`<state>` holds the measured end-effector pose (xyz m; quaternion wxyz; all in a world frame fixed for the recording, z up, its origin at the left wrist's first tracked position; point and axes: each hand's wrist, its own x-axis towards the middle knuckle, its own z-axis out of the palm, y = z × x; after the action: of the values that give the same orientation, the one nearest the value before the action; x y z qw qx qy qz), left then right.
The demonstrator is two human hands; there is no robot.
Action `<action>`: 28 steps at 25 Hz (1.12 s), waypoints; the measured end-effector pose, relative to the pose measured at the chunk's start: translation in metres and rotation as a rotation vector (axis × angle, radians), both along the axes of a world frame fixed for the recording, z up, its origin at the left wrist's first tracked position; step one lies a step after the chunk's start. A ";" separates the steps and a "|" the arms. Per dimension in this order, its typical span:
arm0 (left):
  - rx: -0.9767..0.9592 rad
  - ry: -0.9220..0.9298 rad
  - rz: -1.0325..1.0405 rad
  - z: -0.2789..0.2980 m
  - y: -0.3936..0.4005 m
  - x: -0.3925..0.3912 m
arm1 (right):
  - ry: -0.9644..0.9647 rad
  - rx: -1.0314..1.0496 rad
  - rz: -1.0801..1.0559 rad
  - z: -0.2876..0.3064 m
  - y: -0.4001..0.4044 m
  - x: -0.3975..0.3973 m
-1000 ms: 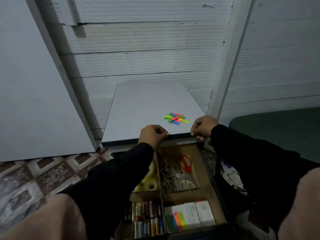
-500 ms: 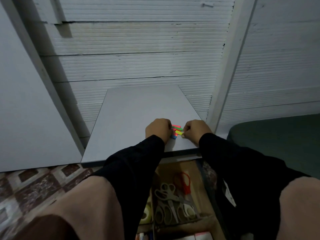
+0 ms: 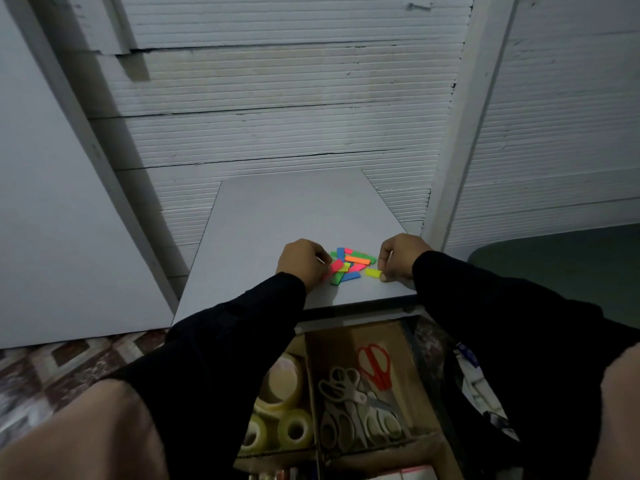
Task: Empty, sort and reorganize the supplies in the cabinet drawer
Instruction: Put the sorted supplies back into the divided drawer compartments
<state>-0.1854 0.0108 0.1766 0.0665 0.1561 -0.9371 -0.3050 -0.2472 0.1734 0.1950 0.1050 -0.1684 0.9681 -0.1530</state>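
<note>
Hands flank strips near board edge.

text: none legible | labels: none | numbers: 0 readable

Neon strips: pink, green, blue, orange, yellow. Grey board. Red-handled scissors beside white ones. Black sleeves. Brown-and-white patterned floor tiles.

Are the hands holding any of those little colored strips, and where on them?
Right hand pinches a yellow strip at its right end; left hand pinches a pink strip at its lower end.
</note>
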 end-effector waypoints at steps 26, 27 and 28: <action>0.816 0.101 -0.024 -0.012 -0.034 0.026 | 0.198 -0.244 -0.052 -0.010 -0.027 -0.006; 0.687 0.078 -0.034 -0.008 -0.033 0.022 | 0.187 -0.299 -0.060 -0.008 -0.023 -0.005; 0.549 0.051 -0.055 -0.004 -0.030 0.017 | 0.172 -0.348 -0.063 -0.005 -0.018 -0.004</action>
<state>-0.1682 -0.0188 0.1727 0.0370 0.1350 -0.8213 -0.5530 -0.2512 0.1551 0.1898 -0.0137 -0.1660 0.9373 -0.3061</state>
